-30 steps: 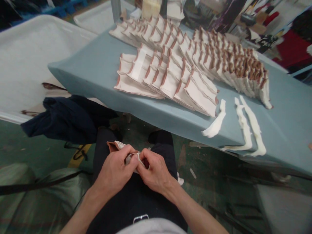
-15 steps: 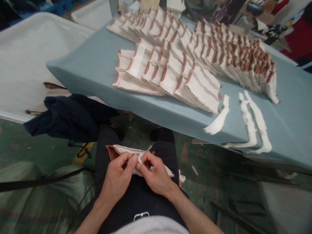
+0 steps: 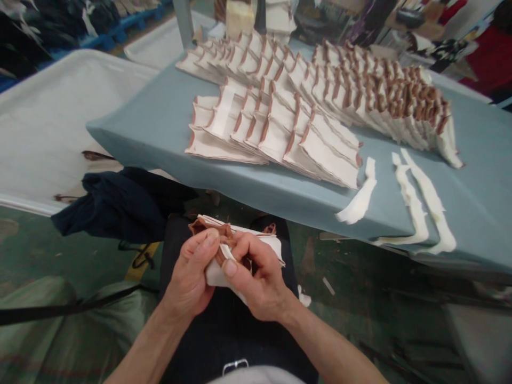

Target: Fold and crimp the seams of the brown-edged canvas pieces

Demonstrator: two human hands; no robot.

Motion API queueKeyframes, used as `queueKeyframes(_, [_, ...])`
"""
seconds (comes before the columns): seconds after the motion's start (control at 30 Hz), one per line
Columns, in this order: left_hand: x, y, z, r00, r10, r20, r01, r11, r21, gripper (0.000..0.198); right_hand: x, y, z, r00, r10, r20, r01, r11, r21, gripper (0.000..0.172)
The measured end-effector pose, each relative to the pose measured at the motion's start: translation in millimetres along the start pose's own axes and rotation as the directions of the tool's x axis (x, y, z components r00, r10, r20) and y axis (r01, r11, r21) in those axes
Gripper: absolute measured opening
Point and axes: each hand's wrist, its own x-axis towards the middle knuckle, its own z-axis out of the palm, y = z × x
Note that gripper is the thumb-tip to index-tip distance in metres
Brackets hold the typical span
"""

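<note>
I saw left hand [image 3: 192, 277], right hand [image 3: 262, 282], both grips clamped on brown-edged piece [image 3: 217, 276]; white strips [image 3: 416, 208] lay right, on table [image 3: 144, 125].

- held piece [image 3: 218, 274]: off-white faces, reddish-brown edging
- rows of pieces [image 3: 282, 125]: cream faces with reddish-brown edges, making a repeating striped look
- table [image 3: 148, 122]: plain grey-blue
- strips [image 3: 362, 200] at the near right of it: white to off-white
- trousers [image 3: 240, 336]: plain, near black
- buckle [image 3: 235, 366]: silvery
- left bin [image 3: 60, 90]: greyish white
- bundled cloth [image 3: 112, 202]: dark navy
- floor [image 3: 316, 304]: dull green, with a yellow stripe [image 3: 138, 266] at left
- near-left sack [image 3: 32, 298]: pale green, crossed by a black strap [image 3: 80, 308]
- far-left pallet [image 3: 120, 37]: bright blue
- far-right cloth [image 3: 490, 61]: deep red
</note>
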Motion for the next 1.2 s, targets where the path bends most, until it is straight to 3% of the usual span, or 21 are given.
queueKeyframes(0.13, [3, -4, -13.6, 0.991, 0.104, 0.089, -0.106, 0.994, 0.018, 0.051, 3, 2, -11, 1.000, 0.022, 0.021, -0.023, 0.999, 0.036, 0.035])
queueKeyframes(0.23, [2, -2, -27.2, 0.962, 0.171, 0.212, -0.210, 0.961, 0.180, 0.038, 4, 3, -14, 0.999, 0.000, 0.035, 0.001, 1.000, -0.028, 0.027])
queueKeyframes(0.4, [-2, 24, -40.1, 0.891, 0.304, 0.336, -0.441, 0.756, 0.484, 0.010, 5, 1, -9, 0.989, -0.142, 0.035, 0.146, 0.971, -0.190, 0.021])
queueKeyframes(0.53, [0, 39, -46.4, 0.858, 0.314, 0.406, -0.503, 0.670, 0.545, 0.011, 8, 1, -8, 0.970, -0.232, 0.071, 0.242, 0.924, -0.296, 0.018])
queueKeyframes(0.63, [7, 43, -55.4, 0.863, 0.303, 0.403, -0.490, 0.693, 0.528, 0.012, 16, 4, -13, 0.970, -0.233, 0.069, 0.243, 0.922, -0.302, 0.021])
queueKeyframes(0.77, [21, 55, -65.0, 0.872, 0.270, 0.409, -0.440, 0.799, 0.409, 0.013, 35, 2, -22, 0.965, -0.263, 0.021, 0.259, 0.930, -0.259, 0.018])
queueKeyframes(0.87, [28, 66, -66.0, 0.840, 0.272, 0.469, -0.457, 0.821, 0.343, 0.017, 52, -6, -26, 0.928, -0.348, 0.133, 0.371, 0.898, -0.237, 0.015])
queueKeyframes(0.97, [28, 71, -65.0, 0.807, 0.258, 0.532, -0.484, 0.804, 0.345, 0.021, 67, -17, -28, 0.892, -0.353, 0.283, 0.419, 0.881, -0.221, 0.023])
queueKeyframes(1.2, [22, 58, -62.9, 0.817, 0.247, 0.520, -0.470, 0.808, 0.355, 0.022, 87, -37, -40, 0.828, -0.266, 0.493, 0.441, 0.853, -0.280, 0.022])
